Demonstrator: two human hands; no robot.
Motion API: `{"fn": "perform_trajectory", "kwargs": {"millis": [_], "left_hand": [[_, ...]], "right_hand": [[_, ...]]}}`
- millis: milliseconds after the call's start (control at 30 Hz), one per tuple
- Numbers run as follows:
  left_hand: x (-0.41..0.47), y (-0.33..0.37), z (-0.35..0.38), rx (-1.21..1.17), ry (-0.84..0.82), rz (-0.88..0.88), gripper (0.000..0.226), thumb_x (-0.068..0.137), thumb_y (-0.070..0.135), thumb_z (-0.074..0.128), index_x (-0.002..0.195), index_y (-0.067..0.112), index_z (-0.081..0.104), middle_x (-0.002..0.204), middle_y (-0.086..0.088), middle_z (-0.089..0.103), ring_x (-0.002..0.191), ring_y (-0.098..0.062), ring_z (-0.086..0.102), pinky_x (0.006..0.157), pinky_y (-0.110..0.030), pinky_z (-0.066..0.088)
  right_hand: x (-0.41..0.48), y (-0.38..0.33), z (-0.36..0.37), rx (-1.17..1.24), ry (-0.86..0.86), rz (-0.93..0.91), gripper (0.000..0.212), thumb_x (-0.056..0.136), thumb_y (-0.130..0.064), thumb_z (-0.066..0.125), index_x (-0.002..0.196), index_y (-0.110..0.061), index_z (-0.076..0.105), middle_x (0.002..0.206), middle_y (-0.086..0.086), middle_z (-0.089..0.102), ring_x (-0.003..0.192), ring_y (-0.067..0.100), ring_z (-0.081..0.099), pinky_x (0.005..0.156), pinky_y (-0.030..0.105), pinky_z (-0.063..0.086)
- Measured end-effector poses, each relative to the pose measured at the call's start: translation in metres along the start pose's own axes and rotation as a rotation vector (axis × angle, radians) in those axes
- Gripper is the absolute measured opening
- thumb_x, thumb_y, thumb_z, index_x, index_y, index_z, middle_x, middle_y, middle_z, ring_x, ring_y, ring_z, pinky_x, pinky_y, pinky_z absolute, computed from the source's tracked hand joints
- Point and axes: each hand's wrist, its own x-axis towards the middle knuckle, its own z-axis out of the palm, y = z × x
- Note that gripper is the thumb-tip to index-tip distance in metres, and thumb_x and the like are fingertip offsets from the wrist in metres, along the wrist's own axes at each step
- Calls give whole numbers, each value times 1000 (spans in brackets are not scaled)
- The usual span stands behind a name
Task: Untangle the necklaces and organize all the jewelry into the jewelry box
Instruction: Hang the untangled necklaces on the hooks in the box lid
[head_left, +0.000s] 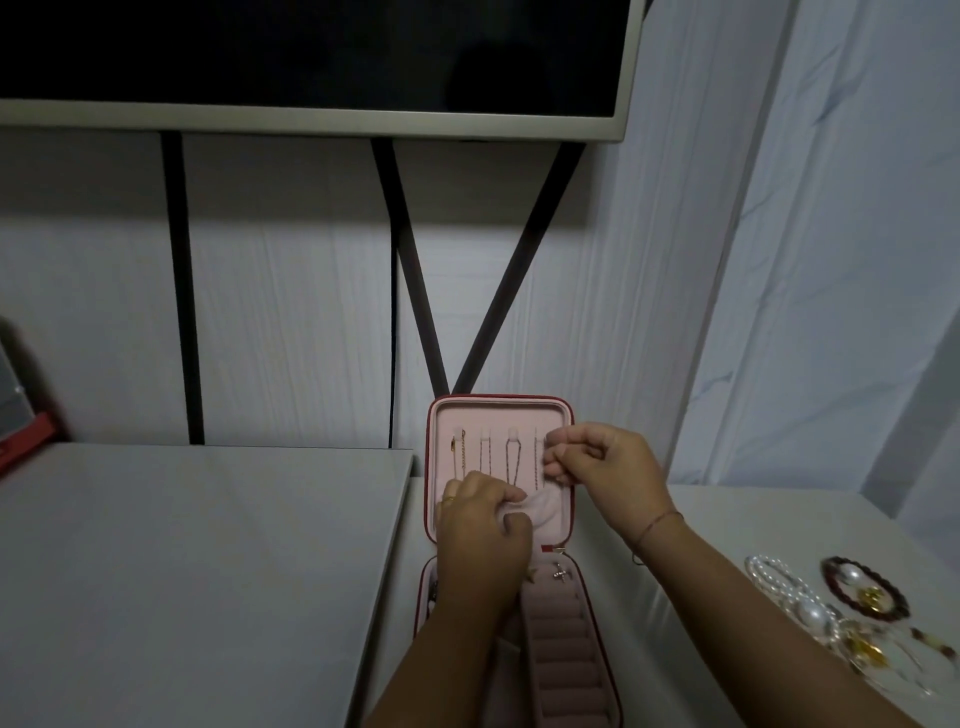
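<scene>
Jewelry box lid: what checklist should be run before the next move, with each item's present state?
1. Jewelry box open, lid upright: ok.
2. Left hand grips the lid pocket edge: ok.
3. Right hand pinches the rightmost chain: ok.
4. That chain seated on its hook: cannot tell.
5. Other chains hang straight and apart: ok.
6. All jewelry boxed: not ok; pearl bracelet and dark bead bracelet lie on the table.
</scene>
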Motion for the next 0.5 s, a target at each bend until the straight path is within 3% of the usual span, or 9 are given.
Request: {"fn": "perform_trajectory", "kwargs": {"millis": [133,233,300,400,500], "left_hand": [[0,6,-5,57,43,-28,25,79,8,58,101,14,67,107,2,54,107,-14,46,93,-27,43],[-3,11,-14,158,211,-160,23,81,8,60,102,16,64,115,0,50,114,-19,43,98,-34,40],[-8,14,-24,244,248,-246,27,80,10,59,106,18,61,117,-3,50,112,-21,43,96,-35,34],[-22,11,-38,205,109,-429,34,82,13,57,116,15,56,120,-6,51,111,-24,47,95,-38,39],[-44,6,-52,-30,-43,-495,19,87,9,48,104,11,58,107,-10,59,95,-24,56,80,-35,48]], "right_hand": [[-19,9,-4,-86,-12,-9,20,89,0,58,90,-15,71,82,5,72,75,16,68,78,26,57],[-46,24,-6,-378,-46,-17,16,86,-13,65,99,-23,68,97,-9,64,87,5,60,80,10,45],[-66,34,-5,-556,-109,13,31,84,-24,68,114,-26,59,107,-10,52,88,2,51,77,7,40],[-91,38,-3,-571,-190,96,40,90,-27,61,127,-27,48,119,-6,48,96,4,46,82,9,36],[-103,37,-1,-534,-187,141,34,96,-24,51,129,-21,48,123,-1,53,99,6,45,89,17,37]]}}
